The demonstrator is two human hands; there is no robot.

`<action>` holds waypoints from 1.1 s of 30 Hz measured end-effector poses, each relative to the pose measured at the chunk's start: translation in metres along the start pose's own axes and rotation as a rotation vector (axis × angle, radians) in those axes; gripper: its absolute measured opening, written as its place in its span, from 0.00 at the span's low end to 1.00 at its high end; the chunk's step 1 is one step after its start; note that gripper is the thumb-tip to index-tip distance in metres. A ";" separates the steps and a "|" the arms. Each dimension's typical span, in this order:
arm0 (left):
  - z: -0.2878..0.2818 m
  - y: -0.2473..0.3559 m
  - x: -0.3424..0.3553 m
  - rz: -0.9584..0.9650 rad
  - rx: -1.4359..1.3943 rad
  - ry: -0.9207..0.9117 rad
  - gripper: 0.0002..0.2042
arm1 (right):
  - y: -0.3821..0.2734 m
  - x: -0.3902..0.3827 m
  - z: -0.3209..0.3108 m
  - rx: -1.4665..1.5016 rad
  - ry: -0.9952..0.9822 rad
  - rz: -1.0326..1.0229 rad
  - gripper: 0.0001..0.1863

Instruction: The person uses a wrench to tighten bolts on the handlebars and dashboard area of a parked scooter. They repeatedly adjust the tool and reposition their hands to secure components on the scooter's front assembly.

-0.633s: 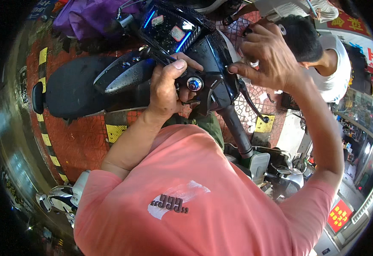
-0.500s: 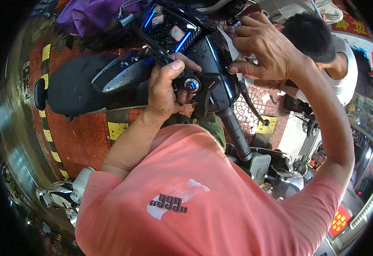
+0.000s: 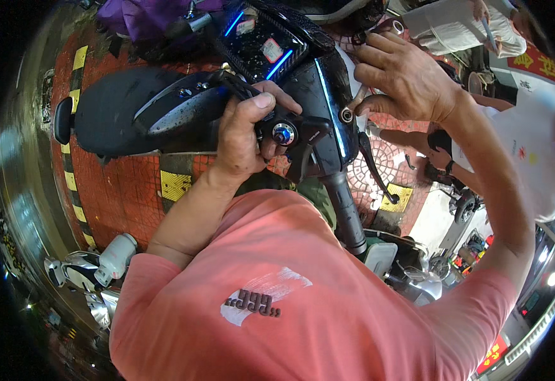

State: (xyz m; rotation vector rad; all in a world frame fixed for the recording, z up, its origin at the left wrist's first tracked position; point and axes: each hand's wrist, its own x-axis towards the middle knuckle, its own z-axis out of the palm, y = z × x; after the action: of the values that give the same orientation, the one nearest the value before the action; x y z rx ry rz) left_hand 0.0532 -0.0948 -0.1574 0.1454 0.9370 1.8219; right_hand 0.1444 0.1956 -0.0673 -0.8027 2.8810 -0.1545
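Observation:
My left hand (image 3: pixel 242 136) is closed around a black bracket (image 3: pixel 314 130) on the handlebar of a dark electric scooter. Its thumb rests over the bracket's edge, beside a round silver bolt head (image 3: pixel 284 133) with a blue centre. My right hand (image 3: pixel 410 79) is raised to the right over the scooter's front, fingers curled around a metal socket wrench (image 3: pixel 347 114). The wrench's hollow end shows below the thumb, apart from the bolt head; most of its shaft is hidden by the fingers. The black handlebar grip (image 3: pixel 346 219) and brake lever (image 3: pixel 371 168) lie below.
The wet scooter seat (image 3: pixel 122 114) extends left, and blue light strips border its dark front panel (image 3: pixel 264 47). A purple cover (image 3: pixel 144 19) lies at the far left. A person in white (image 3: pixel 531 152) is close on the right; another person's hands (image 3: pixel 487 22) show behind.
The wrench's hollow end has come into sight below my right hand. The person in white on the right has moved back from the scooter. My left hand keeps its hold.

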 end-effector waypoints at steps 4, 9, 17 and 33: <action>0.001 0.003 0.000 -0.017 0.033 0.028 0.20 | 0.001 -0.002 0.006 -0.017 0.055 -0.006 0.29; -0.004 0.003 -0.001 -0.024 0.072 0.023 0.21 | -0.002 0.004 -0.002 0.097 0.039 0.042 0.34; -0.001 0.005 -0.002 -0.034 0.086 0.049 0.22 | 0.004 0.017 0.006 0.289 0.041 0.067 0.36; -0.002 0.013 -0.004 -0.021 0.165 0.037 0.24 | 0.008 0.043 -0.018 0.368 -0.148 0.097 0.31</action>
State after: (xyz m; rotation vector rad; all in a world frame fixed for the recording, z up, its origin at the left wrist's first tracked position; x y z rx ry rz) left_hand 0.0445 -0.1017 -0.1491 0.2041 1.1112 1.7327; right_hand 0.1005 0.1814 -0.0554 -0.5773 2.6304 -0.5677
